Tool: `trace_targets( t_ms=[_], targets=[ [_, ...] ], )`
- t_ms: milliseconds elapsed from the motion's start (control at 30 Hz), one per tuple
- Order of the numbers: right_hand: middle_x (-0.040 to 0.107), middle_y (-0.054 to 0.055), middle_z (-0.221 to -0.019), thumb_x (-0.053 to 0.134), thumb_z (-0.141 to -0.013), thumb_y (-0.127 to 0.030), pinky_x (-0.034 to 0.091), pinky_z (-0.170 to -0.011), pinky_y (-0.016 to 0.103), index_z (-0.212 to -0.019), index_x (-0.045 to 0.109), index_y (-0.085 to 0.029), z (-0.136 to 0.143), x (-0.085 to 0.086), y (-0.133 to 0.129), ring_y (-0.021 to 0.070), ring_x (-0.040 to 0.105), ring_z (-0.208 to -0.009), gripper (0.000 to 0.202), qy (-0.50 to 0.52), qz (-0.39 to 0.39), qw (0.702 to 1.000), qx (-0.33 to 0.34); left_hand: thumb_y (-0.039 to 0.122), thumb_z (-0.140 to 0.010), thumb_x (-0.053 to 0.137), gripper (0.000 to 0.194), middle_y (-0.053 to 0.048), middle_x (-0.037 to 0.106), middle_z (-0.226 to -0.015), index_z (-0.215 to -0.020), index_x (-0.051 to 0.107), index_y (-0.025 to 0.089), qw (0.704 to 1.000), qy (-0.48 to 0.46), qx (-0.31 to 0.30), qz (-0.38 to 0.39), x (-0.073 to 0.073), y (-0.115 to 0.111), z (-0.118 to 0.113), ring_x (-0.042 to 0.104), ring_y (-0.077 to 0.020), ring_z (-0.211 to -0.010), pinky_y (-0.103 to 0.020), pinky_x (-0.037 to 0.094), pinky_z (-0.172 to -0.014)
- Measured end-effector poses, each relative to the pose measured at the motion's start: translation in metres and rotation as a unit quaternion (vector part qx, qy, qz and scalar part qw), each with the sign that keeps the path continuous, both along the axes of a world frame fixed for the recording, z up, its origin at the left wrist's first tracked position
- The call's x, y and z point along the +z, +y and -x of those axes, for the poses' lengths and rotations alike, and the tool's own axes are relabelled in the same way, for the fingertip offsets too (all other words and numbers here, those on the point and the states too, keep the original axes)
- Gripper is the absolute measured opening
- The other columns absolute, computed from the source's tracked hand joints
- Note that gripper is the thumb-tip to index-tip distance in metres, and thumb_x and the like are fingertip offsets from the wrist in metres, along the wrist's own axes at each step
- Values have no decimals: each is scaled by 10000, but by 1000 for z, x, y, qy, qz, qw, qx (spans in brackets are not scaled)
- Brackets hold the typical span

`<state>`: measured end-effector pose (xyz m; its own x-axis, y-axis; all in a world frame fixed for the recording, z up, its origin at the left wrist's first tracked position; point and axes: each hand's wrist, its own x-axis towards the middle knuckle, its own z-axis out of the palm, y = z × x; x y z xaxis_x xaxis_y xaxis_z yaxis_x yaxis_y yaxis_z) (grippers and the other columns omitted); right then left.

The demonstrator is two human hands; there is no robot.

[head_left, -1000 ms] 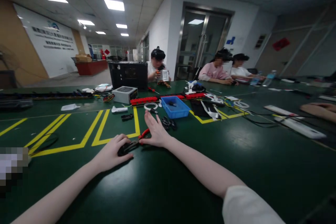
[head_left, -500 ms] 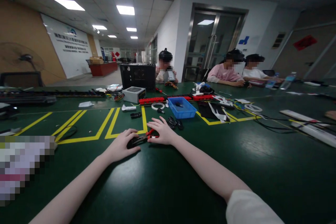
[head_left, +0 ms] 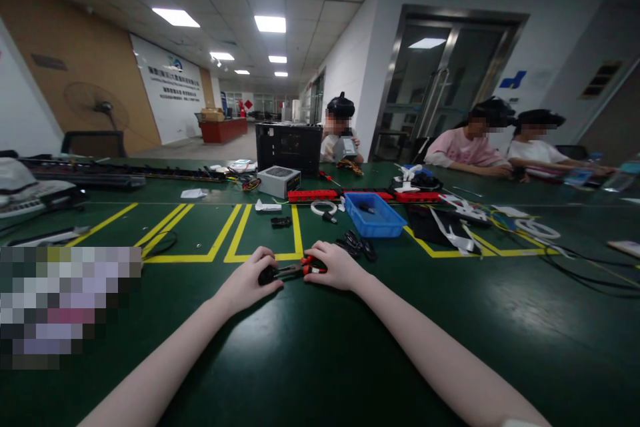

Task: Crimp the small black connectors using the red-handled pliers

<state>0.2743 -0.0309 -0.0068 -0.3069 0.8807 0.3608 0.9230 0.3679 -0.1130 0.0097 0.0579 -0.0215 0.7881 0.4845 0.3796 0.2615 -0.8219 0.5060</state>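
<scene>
My left hand (head_left: 251,278) is closed around a small black object (head_left: 267,274), mostly hidden under the fingers, so its kind is unclear. Opposite it, my right hand (head_left: 339,267) curls over the red and black handles of a pair of pliers (head_left: 311,269). The pliers' metal end points left and reaches up to the black object. Both hands rest low over the green table (head_left: 300,353), just in front of a yellow tape line. Behind my right hand lies a bundle of black cables (head_left: 356,245).
A blue bin (head_left: 376,223) stands beyond my right hand, near red strips (head_left: 313,195). Farther back are a grey power supply (head_left: 280,181) and a black computer case (head_left: 289,147). A black connector (head_left: 281,221) lies inside the taped box. Several people sit across the table.
My view has swung left, so the scene sits farther right. The fingers of my right hand, spread before, have curled in around the pliers. My left hand keeps its hold.
</scene>
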Motion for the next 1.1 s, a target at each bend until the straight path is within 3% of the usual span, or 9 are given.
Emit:
trace_targets(
  t_ms=[233,433,567,867,1100],
  targets=[
    [643,101,-1044,667,-811,-587,483,-778,363,-1094,636,-174,3,4,-1,221,618,-905,502,-17,-24,1000,10,343,-846,689,212,-89,534,-1236,-989,618,204,999,-30,0,16,-3,5,2,574,-253,-1161,-457,502,-1028],
    [634,141,-1116,661,-815,-577,453,-840,406,-1132,614,-148,4,2,-2,271,586,-994,536,-20,-69,997,-17,316,-840,693,195,-98,585,-1223,-1004,713,211,998,-50,33,-12,-11,16,2,538,-289,-1193,-543,466,-1057],
    [634,155,-1107,618,-839,-598,451,-814,413,-1136,617,-149,4,1,-3,277,582,-981,538,-19,-94,995,-36,303,-875,626,211,-96,594,-1196,-1027,734,205,995,-78,51,36,-12,20,3,582,-271,-1158,-528,484,-1055],
    [642,164,-1108,605,-842,-597,447,-823,429,-1158,627,-154,6,0,-4,291,582,-989,544,-36,-115,992,-27,323,-864,646,156,-73,661,-1196,-827,740,204,993,-69,30,96,-6,19,5,647,-237,-1094,-464,541,-990],
    [646,163,-1113,590,-842,-617,442,-841,426,-1157,626,-150,6,-1,-4,292,580,-1005,564,-48,-112,992,-21,317,-814,716,129,-70,673,-1245,-890,751,219,993,-46,-1,105,-1,16,4,623,-263,-1151,-521,463,-1063]
  ],
)
